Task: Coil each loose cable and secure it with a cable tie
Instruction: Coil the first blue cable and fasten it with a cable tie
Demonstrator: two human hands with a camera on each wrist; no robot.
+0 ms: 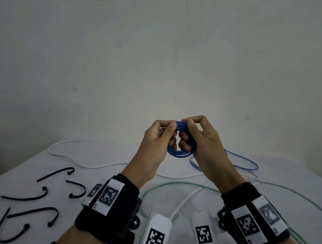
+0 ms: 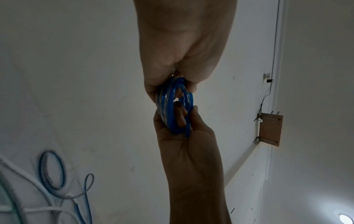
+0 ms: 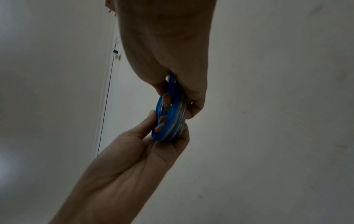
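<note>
A blue cable, wound into a small coil (image 1: 179, 154), is held up in the air above the table between both hands. My left hand (image 1: 171, 134) grips the coil's left side, thumb on top and fingers curled through the ring. My right hand (image 1: 186, 132) pinches the top right of the coil, its lower fingers hooked inside. The left wrist view shows the coil (image 2: 170, 115) edge-on between the two hands, as does the right wrist view (image 3: 172, 115). A loose tail of the blue cable (image 1: 239, 161) lies looped on the table behind my right hand. Several black cable ties (image 1: 57, 173) lie at the left.
A white cable (image 1: 96, 167) snakes across the white table (image 1: 29, 160), and a green cable (image 1: 171, 184) runs under my wrists toward the right. A plain wall stands right behind the table. In the left wrist view a small wooden board (image 2: 270, 128) hangs on a wall.
</note>
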